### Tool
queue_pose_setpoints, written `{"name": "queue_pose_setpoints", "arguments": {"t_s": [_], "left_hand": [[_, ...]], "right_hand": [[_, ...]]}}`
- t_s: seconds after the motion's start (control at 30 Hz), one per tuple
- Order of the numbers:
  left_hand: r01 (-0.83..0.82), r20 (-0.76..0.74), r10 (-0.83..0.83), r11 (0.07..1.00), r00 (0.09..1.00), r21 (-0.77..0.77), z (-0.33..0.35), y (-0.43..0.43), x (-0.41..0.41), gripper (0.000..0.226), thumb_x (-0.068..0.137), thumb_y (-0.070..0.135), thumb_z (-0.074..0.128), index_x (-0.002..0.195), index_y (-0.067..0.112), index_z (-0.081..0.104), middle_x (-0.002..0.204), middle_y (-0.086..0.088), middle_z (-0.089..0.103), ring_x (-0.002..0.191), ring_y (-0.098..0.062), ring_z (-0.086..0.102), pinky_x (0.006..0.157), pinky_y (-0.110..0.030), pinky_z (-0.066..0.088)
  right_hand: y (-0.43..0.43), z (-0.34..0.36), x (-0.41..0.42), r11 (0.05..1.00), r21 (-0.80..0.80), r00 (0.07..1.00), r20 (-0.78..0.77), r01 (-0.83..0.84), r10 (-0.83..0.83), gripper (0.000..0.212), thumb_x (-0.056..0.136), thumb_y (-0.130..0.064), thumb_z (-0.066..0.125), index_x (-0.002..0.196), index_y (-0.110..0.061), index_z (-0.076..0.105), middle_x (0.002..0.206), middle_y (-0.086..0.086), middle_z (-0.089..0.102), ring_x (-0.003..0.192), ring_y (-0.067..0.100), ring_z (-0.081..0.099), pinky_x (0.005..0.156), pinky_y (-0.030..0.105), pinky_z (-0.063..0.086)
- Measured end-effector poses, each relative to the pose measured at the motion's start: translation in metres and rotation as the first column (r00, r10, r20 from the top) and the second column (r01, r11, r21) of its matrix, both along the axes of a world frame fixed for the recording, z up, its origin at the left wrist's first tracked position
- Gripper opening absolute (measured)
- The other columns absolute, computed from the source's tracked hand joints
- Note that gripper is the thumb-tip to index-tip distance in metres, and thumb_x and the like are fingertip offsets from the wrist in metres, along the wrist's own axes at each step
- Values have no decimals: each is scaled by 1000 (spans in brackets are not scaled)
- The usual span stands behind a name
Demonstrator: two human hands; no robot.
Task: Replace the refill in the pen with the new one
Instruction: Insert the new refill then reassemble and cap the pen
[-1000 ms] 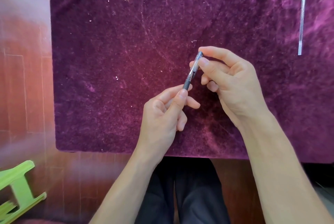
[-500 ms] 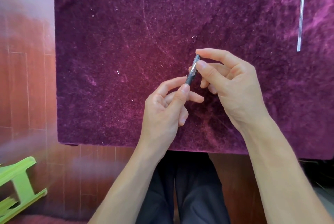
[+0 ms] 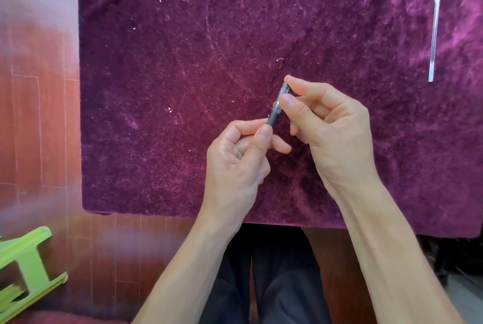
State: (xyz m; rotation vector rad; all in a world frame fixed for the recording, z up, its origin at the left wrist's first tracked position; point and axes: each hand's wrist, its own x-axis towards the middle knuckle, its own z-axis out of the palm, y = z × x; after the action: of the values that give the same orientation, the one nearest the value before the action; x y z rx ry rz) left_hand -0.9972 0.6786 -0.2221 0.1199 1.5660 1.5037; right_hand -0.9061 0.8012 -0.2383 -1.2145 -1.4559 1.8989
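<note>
Pen (image 3: 277,108) pinched at both ends, left hand (image 3: 239,160) fingers low, right hand (image 3: 330,130) fingers high

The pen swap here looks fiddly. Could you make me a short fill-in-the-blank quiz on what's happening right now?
1. The pen is held by ____ hands at once.
2. The left hand pinches the pen's ____ grip end.
3. The spare refill lies on the cloth, to the ____ of the right hand.
4. The cloth is coloured ____.

Missing words: both; black; right; purple
</note>
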Motion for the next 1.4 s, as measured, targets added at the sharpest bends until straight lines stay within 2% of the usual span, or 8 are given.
{"name": "queue_pose_setpoints", "arguments": {"t_s": [0.47, 0.67, 0.8, 0.93, 1.03, 1.17, 1.3, 1.4], "left_hand": [[8, 35, -9, 1000, 999, 17, -12, 0, 3, 10, 103, 12, 56, 107, 8, 65, 77, -6, 74, 39, -4, 37, 40, -16, 32], [-8, 65, 9, 1000, 998, -20, -11, -4, 8, 10, 103, 14, 57, 107, 9, 65, 79, -7, 74, 40, -5, 37, 40, -17, 32], [15, 84, -10, 998, 996, -60, -7, 1, 12, 15, 102, 18, 59, 110, 6, 61, 87, -10, 78, 44, -7, 50, 42, -17, 40], [107, -20, -109, 989, 994, -101, -1, 9, 13, 13, 98, 21, 67, 104, 11, 60, 88, -6, 81, 67, -13, 73, 59, -22, 57], [133, -179, -169, 972, 969, -195, 1, 11, 8, 13, 91, 27, 75, 97, 20, 66, 90, 0, 79, 79, -14, 76, 70, -29, 61], [103, -396, -223, 947, 891, -303, 1, 17, -3, 12, 88, 30, 78, 94, 22, 71, 80, 4, 70, 64, -7, 65, 56, -16, 52], [94, -461, -265, 928, 847, -361, -1, 26, -12, 10, 88, 31, 76, 95, 24, 73, 76, 5, 70, 62, -10, 66, 55, -17, 53], [68, -496, -272, 918, 825, -390, -5, 39, -22, 12, 86, 32, 78, 95, 24, 74, 73, 7, 70, 59, -2, 65, 54, -8, 49]], "right_hand": [[-5, -10, 5, 999, -40, 999, 26, 24, -23, 20, 97, -13, 79, 114, -22, 80, 78, -11, 76, 59, 1, 60, 58, 12, 50], [-7, -10, 8, 999, -38, 999, 43, -20, 22, 21, 97, -10, 78, 113, -23, 80, 83, -13, 78, 62, -1, 62, 58, 11, 49], [-7, -10, 11, 999, -28, 996, 82, -18, 21, 22, 99, -11, 76, 118, -22, 80, 77, -15, 74, 59, -1, 60, 57, 12, 49], [-4, -8, 10, 999, -35, 995, 99, 14, -11, 21, 100, -14, 76, 117, -25, 81, 80, -10, 75, 63, 1, 64, 58, 16, 54], [0, -7, 3, 999, -27, 997, 68, 22, -21, 19, 99, -9, 76, 115, -19, 80, 78, -13, 75, 64, -2, 66, 61, 14, 54], [3, -9, -7, 998, -30, 997, 58, 54, -52, 17, 98, -10, 78, 114, -15, 79, 78, -12, 77, 64, -3, 66, 61, 13, 52], [8, -11, -13, 995, -45, 993, 86, 84, -80, 12, 97, -17, 79, 110, -17, 79, 82, -8, 79, 63, -2, 65, 58, 10, 49], [13, -12, -10, 996, -49, 988, 143, 75, -67, 9, 100, -21, 75, 107, -21, 81, 91, -1, 81, 62, 1, 64, 58, 11, 49]]}}
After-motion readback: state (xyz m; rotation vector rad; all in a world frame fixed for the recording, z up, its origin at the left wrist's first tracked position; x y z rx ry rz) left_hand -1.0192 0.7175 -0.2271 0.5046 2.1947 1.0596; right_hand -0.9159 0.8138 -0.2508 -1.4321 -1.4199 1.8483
